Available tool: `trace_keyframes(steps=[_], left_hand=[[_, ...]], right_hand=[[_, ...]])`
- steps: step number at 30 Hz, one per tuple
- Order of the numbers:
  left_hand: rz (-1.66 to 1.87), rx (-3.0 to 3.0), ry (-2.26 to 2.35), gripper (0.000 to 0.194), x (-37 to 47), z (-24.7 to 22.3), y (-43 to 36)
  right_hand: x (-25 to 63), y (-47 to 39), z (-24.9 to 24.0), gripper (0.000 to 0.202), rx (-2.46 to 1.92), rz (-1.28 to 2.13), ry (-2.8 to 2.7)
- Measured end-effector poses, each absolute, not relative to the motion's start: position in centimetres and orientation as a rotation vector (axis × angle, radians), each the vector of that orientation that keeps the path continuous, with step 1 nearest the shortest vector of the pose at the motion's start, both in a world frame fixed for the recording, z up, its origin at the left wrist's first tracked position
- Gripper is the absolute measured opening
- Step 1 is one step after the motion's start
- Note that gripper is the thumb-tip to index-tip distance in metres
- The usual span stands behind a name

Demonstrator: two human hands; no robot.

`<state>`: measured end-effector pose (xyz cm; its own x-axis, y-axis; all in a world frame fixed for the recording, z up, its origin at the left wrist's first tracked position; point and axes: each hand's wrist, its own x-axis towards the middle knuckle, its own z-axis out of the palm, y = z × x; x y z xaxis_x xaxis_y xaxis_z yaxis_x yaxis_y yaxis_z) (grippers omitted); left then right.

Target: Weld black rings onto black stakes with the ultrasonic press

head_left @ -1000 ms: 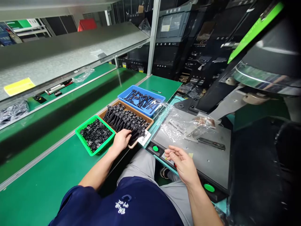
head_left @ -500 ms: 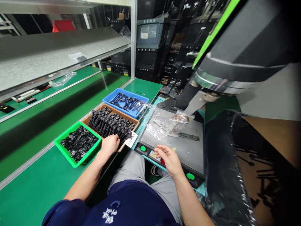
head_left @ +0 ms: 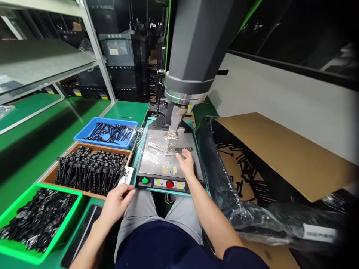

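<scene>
My left hand (head_left: 118,201) is closed, thumb against the fingers, just in front of the brown tray (head_left: 50,175) of black ribbed parts and beside a white label (head_left: 126,176); what it may hold is hidden. Over the grey metal plate (head_left: 151,168) of the press, my right hand (head_left: 186,163) has thumb and fingers apart and shows nothing in them. Its fingertips are near a dark metal bar (head_left: 184,149). Under the press head (head_left: 183,93) is a fixture partly covered by clear plastic film (head_left: 154,151).
A green bin (head_left: 39,259) of small black parts is at the lower left. Behind the brown tray sits a blue tray (head_left: 81,133) of black rods. Green and red buttons line the press's front edge. A plastic-lined carton (head_left: 280,149) with black parts stands right.
The view has turned right. My left hand has drawn back from the brown tray's parts toward its front edge. My right hand has moved forward over the plate, its fingers spread wider.
</scene>
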<state>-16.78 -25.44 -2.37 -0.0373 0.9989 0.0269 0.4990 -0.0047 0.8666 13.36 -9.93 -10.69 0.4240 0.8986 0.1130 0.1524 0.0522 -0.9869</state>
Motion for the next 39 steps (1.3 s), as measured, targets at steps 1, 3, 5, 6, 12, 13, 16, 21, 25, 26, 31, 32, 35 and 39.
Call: trace_keyframes(steps=[1, 3, 5, 6, 12, 13, 16, 21, 25, 26, 31, 32, 35, 39], left_hand=[[0.943, 1.588, 1.565, 0.013, -15.7, -3.0, -25.1], [0.907, 1.606, 1.477, 0.013, -13.8, -4.2, -24.4], [0.885, 1.592, 1.398, 0.015, -12.4, -5.3, -23.5], [0.877, 1.578, 1.366, 0.017, -11.9, -5.9, -23.0], [1.008, 1.296, 1.296, 0.027, -10.2, -8.8, -19.7], [1.055, 1.175, 1.292, 0.032, -9.9, -9.1, -19.1], [1.174, 0.755, 1.209, 0.044, -8.8, -9.3, -17.1], [1.201, 0.329, 0.883, 0.038, -7.0, -8.8, -13.3], [1.273, 0.121, 0.740, 0.039, -6.4, -7.8, -9.9], [1.301, 0.091, 0.728, 0.039, -6.4, -7.3, -9.2], [1.378, 0.040, 0.698, 0.044, -6.8, -4.4, -6.0], [1.388, 0.050, 0.711, 0.042, -6.9, -3.8, -5.4], [1.445, 0.086, 0.804, 0.028, -7.2, -2.5, -4.3], [1.596, 0.242, 0.792, 0.051, -7.2, -2.2, -5.4]], right_hand=[[13.1, -9.3, -10.5, 0.066, -1.404, 0.788, -1.018], [12.2, -8.4, -9.7, 0.065, -1.351, 0.912, -1.005], [11.2, -7.9, -8.7, 0.055, -1.305, 1.021, -0.967], [11.0, -7.7, -8.1, 0.048, -1.285, 1.062, -0.954], [14.3, -6.4, -2.1, 0.034, -1.243, 1.097, -0.894], [15.5, -6.1, -0.9, 0.033, -1.236, 1.100, -0.881], [19.6, -5.8, 2.3, 0.035, -1.224, 1.155, -0.825], [25.0, -7.6, 4.9, 0.067, -1.301, 1.367, -0.826], [27.3, -9.8, 4.5, 0.077, -1.381, 1.464, -0.853], [27.7, -10.2, 4.2, 0.078, -1.385, 1.474, -0.852], [28.8, -11.3, 2.8, 0.080, -1.288, 1.522, -0.921], [28.9, -11.3, 2.7, 0.080, -1.272, 1.528, -0.940], [29.2, -11.5, 2.3, 0.080, -1.250, 1.537, -0.976], [30.4, -11.8, 1.8, 0.084, -1.291, 1.488, -0.965]])
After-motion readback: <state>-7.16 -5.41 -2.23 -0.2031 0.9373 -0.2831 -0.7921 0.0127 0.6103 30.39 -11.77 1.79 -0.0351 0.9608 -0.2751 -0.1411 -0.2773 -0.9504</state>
